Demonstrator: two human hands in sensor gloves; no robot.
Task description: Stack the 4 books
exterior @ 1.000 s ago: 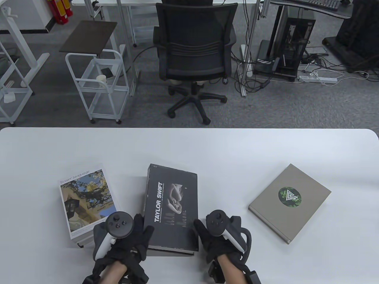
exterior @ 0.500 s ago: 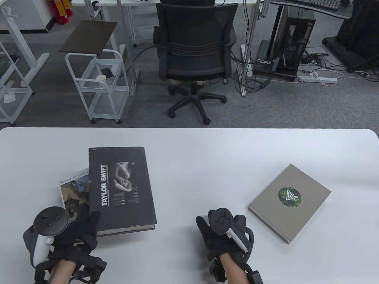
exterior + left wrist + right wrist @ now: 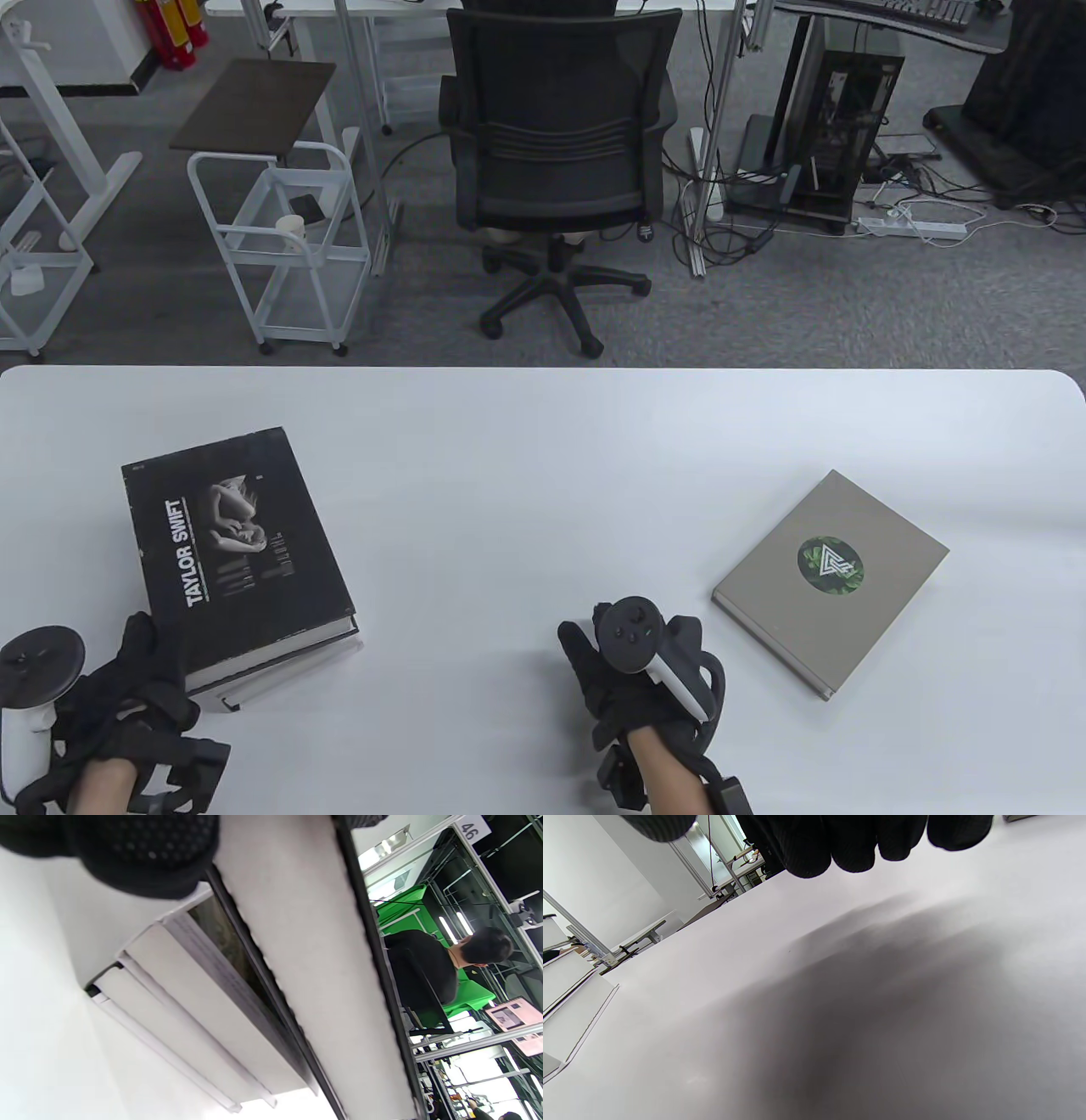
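**Black book lands on the left pile; grey book waits alone**

The left hand (image 3: pixel 127 705) sits at the near corner of the black Taylor Swift book (image 3: pixel 233 548), fingers lying against its near edge. Whether they grip the cover or only touch it, I cannot tell. In the left wrist view a gloved fingertip (image 3: pixel 140 861) hangs just above the book's page block, with the thinner white-edged books (image 3: pixel 186 1014) beneath it.

The right hand (image 3: pixel 632 679) rests well to the right of the black book, holding nothing, fingers loosely curled over bare tabletop (image 3: pixel 543 441); the right wrist view shows only fingertips above the white surface.

The black book lies on top of the pile at the left of the tabletop. A sliver of the lower books (image 3: pixel 233 698) juts out at its near corner, so the pile is not squared. How many books lie under it cannot be counted for certain from the table view; the wrist view suggests two. The grey book with the green round emblem (image 3: pixel 830 581) lies flat far to the right of the black book, apart from everything.

Judged risks: the heavy black book overhangs a skewed base, so a nudge while squaring could slide it off or shove the thin books askew. The grey book lies flat, offering little edge for fingers; carried one-handed it could tilt and slip.
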